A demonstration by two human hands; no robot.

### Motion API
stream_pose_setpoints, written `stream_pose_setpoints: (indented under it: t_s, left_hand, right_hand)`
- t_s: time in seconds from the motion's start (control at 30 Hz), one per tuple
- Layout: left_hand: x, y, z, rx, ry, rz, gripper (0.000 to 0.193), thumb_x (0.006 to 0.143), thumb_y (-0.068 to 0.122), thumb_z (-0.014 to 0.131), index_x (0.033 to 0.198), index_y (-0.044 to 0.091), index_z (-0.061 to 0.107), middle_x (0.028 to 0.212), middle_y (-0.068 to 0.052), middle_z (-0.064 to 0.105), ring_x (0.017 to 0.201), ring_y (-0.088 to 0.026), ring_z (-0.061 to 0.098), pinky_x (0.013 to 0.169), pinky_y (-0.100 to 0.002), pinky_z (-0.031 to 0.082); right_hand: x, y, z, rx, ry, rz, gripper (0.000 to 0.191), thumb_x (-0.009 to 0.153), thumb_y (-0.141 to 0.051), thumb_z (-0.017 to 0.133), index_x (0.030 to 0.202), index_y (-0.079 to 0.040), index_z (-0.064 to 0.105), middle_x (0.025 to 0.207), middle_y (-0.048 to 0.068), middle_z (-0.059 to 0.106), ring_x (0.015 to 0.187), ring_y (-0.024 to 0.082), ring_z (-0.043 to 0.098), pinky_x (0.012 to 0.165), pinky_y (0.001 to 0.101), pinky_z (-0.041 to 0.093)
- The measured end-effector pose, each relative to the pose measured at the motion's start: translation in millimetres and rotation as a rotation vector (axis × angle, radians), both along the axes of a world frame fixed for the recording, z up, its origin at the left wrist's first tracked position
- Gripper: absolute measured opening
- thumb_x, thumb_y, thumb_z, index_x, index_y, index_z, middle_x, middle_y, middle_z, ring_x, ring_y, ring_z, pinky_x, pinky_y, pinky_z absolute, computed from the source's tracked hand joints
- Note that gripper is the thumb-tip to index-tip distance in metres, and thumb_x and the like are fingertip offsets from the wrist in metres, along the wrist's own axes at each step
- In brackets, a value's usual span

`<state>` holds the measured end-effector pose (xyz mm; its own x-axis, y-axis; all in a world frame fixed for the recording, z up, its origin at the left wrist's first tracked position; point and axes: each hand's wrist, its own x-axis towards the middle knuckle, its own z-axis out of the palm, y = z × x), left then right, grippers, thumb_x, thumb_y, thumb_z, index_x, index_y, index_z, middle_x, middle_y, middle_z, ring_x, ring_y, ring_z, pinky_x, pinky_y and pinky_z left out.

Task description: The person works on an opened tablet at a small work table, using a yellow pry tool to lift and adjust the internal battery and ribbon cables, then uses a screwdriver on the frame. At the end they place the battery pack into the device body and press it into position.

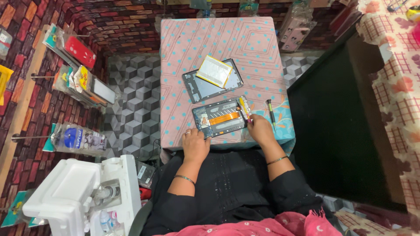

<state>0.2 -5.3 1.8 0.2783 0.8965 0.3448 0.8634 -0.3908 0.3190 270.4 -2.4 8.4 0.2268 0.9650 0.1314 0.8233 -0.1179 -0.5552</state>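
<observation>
**Tablet lies open near our edge of the tabletop, both hands on it**

Tablet, stripped of its back, lies flat on the pink dotted tabletop, close to our body and tilted a little, its right end higher. We see a dark frame, an orange ribbon cable running across its middle, and small parts at its 3 o'clock end.

Our left hand rests at the tablet's 7 o'clock corner, fingers spread loosely and pressing down on the frame edge; it grips nothing, it only steadies. Our right hand sits at the 4 o'clock corner, fingers pinched around a small tool with a pink and yellow tip that points into the tablet's right end. What the tip touches is too small for us to tell.

At 12 o'clock from the tablet lies its back cover, inside up, with a flat pale yellow-edged battery lying on it. A thin screwdriver lies just beside our right hand, at 3 o'clock from the tablet.

We judge the tablet light, thin and stiff, but fragile: the glass underneath could crack if it were bent, and the ribbon cable is soft and would tear easily. It is best held by the long edges of the frame, flat, with both hands, clear of the cable and boards. On the cloth it looks unlikely to slide.
</observation>
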Motion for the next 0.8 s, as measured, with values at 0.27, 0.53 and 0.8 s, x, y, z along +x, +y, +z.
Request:
stream_pose_setpoints:
  t_s: [0.27,0.53,0.8]
  left_hand:
    - [-2.1,1.5,-2.1,0.01,0.006,0.002,0.029,0.077,0.03,0.081,0.082,0.002,0.072,0.095,-0.014,0.063,0.101,-0.035,0.057,0.088,-0.049,0.043]
    - [-2.3,1.4,-4.1,0.028,-0.039,-0.006,0.029,0.075,0.028,0.082,0.081,0.002,0.072,0.095,-0.014,0.063,0.101,-0.036,0.057,0.087,-0.049,0.043]
    - [-1.2,1.8,-3.2,0.023,-0.034,0.001,0.029,0.075,0.028,0.083,0.082,0.002,0.073,0.095,-0.014,0.063,0.102,-0.036,0.057,0.088,-0.049,0.043]
  right_hand:
    - [-5.1,7.1,2.2,0.137,-0.1,-0.068,0.024,0.089,-0.016,0.068,0.109,-0.003,0.073,0.101,0.023,0.066,0.091,0.044,0.066,0.078,0.0515,0.054]
    - [-10.1,4.8,-0.3,0.093,-0.16,-0.027,0.019,0.092,-0.017,0.064,0.103,-0.007,0.075,0.095,0.022,0.066,0.086,0.043,0.068,0.075,0.0525,0.055]
    - [5.0,-1.4,0.3,-0.02,-0.181,-0.018,0.017,0.09,-0.017,0.063,0.094,-0.006,0.076,0.092,0.025,0.07,0.085,0.044,0.069,0.077,0.0534,0.055]
